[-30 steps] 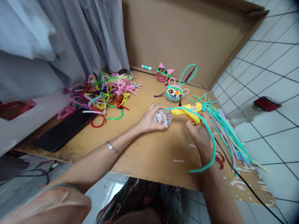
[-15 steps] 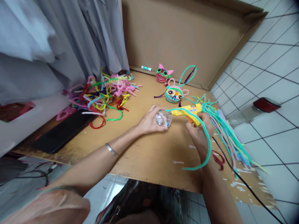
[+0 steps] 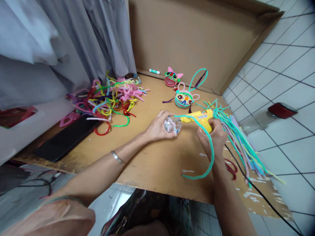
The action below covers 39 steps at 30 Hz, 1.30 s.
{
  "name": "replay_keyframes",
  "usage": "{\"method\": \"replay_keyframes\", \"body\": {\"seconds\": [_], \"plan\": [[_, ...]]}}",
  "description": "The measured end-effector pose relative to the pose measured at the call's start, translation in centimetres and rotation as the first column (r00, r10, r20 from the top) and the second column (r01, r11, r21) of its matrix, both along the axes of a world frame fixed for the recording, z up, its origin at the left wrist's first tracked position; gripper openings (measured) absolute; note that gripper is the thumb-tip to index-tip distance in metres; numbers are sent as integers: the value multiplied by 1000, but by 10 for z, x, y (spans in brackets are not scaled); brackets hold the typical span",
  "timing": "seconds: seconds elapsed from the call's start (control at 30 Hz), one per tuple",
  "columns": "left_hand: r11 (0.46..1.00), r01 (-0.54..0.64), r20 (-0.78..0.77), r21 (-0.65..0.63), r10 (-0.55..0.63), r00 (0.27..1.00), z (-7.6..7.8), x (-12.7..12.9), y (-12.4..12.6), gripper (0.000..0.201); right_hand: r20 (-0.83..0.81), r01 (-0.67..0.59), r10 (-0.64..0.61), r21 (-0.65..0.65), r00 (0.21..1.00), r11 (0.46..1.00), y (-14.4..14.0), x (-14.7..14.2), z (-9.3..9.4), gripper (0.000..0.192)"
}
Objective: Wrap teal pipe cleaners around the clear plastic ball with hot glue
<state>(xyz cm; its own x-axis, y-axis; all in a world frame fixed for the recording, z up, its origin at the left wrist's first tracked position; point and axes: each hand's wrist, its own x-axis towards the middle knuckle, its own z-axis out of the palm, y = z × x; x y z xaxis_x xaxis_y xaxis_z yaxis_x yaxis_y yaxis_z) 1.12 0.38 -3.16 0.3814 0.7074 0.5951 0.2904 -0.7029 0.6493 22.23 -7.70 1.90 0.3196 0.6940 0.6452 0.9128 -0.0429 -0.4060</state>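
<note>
Left hand cupped a clear ball, contents unclear, maybe confetti; right hand gripped glue gun.

Wall: we see a tall brown cardboard panel standing behind the work surface.
Floor: white square tiles with dark grout lie to our right.
Furniture: a low brown board table, flecked with white.
Left side: grey curtain hanging in folds.
Light: soft, even daylight.

yellow glue gun, teal pipe cleaner, clear speckled ball, black phone
</note>
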Motion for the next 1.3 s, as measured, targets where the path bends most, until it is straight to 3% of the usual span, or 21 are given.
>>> {"method": "replay_keyframes", "body": {"seconds": [0.33, 0.63, 1.3], "plan": [[1000, -2, -7, -10, 2, 1000, 2, 0, -2, 75, -38, 17, -19, -74, 999, 997, 4, 10, -2, 38], [1000, 2, 3, -9, -2, 1000, -1, 1, 0, 75, -49, -4, 6, 25, 999, 1000, -1, 1, 6, 34], [1000, 9, -12, -9, -9, 1000, 0, 0, 0, 75, -79, -35, 34, -14, 996, 999, 2, 3, 10, 38]]}}
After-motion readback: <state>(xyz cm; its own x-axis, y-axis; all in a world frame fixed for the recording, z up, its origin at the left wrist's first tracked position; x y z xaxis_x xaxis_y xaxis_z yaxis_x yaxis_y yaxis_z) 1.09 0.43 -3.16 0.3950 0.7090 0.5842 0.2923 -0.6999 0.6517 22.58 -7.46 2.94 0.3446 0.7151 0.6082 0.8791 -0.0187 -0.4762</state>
